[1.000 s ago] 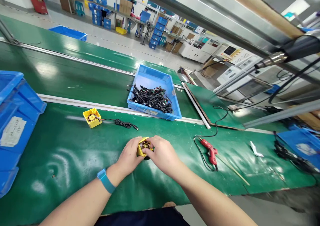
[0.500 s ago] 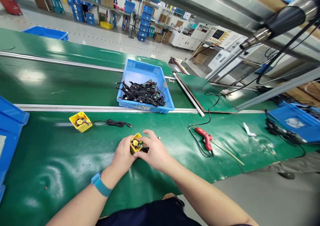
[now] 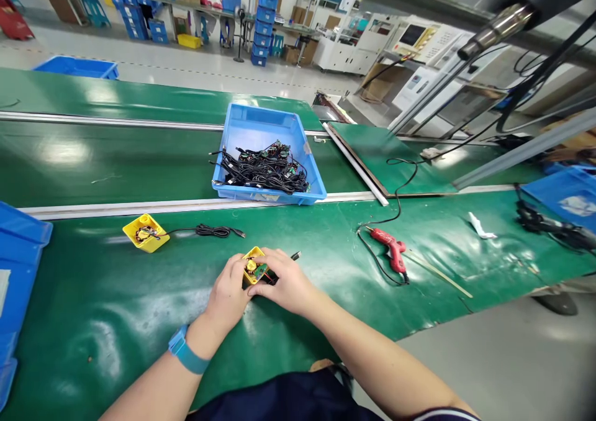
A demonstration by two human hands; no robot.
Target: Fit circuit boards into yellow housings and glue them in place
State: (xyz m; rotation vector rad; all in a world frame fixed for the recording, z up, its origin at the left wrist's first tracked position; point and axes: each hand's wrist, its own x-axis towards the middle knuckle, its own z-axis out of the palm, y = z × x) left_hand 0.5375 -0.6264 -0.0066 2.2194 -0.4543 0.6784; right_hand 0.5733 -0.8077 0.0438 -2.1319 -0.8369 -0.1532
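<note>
My left hand point(image 3: 227, 295) is wrapped round the side of a small open yellow plastic box point(image 3: 246, 276), low over the green bench. Inside the box is a round yellow part. My right hand point(image 3: 289, 286) pinches a small green circuit board point(image 3: 261, 271) with wires at the box's right side; its fingertips partly hide the board. A black cable plug point(image 3: 296, 256) pokes out beyond the right hand. Further left stands a second yellow box point(image 3: 157, 243) with wired parts in it, its coiled black cable point(image 3: 214, 230) lying to the right.
A blue bin point(image 3: 298, 200) with many black cables and boards lies ahead. To the right rest a red glue gun point(image 3: 390, 250), a glue stick point(image 3: 440, 275) and white tissue point(image 3: 479, 225). Blue bins point(image 3: 18, 272) border the left. A dark tool nozzle point(image 3: 496, 33) hangs upper right.
The right fingers have lowered towards the yellow box, and the green board now shows more plainly at its opening. The left hand keeps its hold. The whole view has shifted slightly.
</note>
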